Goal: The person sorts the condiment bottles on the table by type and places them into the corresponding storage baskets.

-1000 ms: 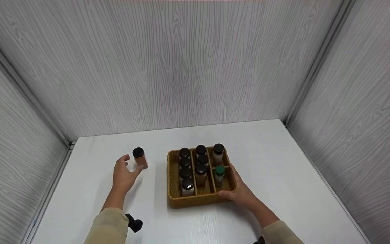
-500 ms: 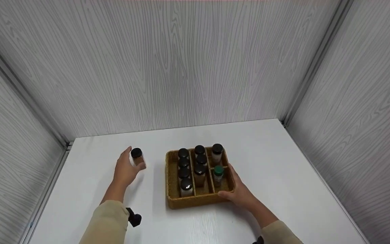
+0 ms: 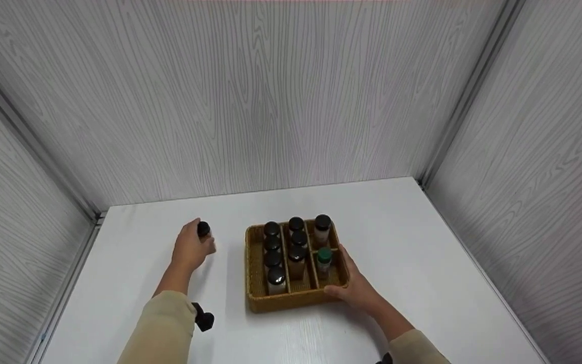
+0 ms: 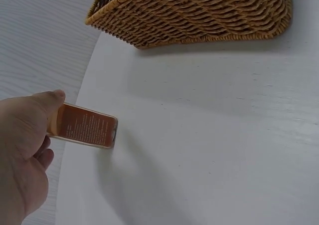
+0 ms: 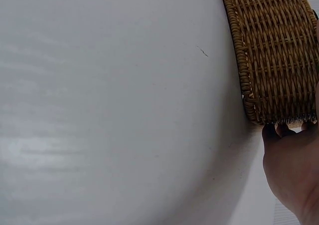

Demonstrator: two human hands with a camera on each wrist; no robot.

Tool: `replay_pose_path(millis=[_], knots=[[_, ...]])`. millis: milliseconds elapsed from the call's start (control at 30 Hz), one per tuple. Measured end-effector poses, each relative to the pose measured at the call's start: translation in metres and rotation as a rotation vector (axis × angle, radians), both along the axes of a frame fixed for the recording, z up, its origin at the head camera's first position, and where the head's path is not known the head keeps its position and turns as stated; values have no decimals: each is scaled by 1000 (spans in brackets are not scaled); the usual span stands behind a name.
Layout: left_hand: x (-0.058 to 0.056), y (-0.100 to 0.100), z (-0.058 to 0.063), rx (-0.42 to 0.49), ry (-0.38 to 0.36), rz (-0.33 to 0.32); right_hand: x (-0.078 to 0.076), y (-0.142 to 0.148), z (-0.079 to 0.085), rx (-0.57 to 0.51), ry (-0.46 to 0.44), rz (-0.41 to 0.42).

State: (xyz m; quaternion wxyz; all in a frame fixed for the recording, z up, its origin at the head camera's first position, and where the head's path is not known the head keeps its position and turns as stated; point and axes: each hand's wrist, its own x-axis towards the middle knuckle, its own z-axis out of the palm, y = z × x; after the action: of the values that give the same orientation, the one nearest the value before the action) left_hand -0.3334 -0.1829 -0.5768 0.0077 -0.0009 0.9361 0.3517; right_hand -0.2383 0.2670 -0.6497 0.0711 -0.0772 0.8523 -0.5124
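Note:
At the left of the table my left hand (image 3: 191, 247) grips a spice jar (image 4: 84, 126) round its upper part. The jar has a black lid and reddish-brown contents behind printed text; only its lid and a little of its side show in the head view. A woven wicker basket (image 3: 291, 302) with dividers stands in the middle. My right hand (image 3: 355, 289) holds its front right corner, thumb on the front rim and fingers along the right side.
Several black-lidded jars (image 3: 273, 259) stand in the basket's left and middle compartments. One black-lidded jar (image 3: 322, 223) is at the back right, and a green-lidded jar (image 3: 324, 255) at the front right. Grey wood-grain panels (image 3: 250, 101) enclose the white table (image 3: 402, 227).
My left hand has moved forward from beside the spice jar and its fingers and thumb have come together round it. The right hand keeps its hold on the basket.

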Motion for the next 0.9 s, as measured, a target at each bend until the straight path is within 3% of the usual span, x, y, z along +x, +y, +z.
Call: replay_pose_path(millis=[367,700,900], knots=[[5,-3,1,-23,26,66,2,-4,2,-16,-14,18],[11,-8,-3,38,67,62,-2,-4,1,-2,-3,9],[16,-7,0,59,81,61,-4,-2,0,-39,-8,-4]])
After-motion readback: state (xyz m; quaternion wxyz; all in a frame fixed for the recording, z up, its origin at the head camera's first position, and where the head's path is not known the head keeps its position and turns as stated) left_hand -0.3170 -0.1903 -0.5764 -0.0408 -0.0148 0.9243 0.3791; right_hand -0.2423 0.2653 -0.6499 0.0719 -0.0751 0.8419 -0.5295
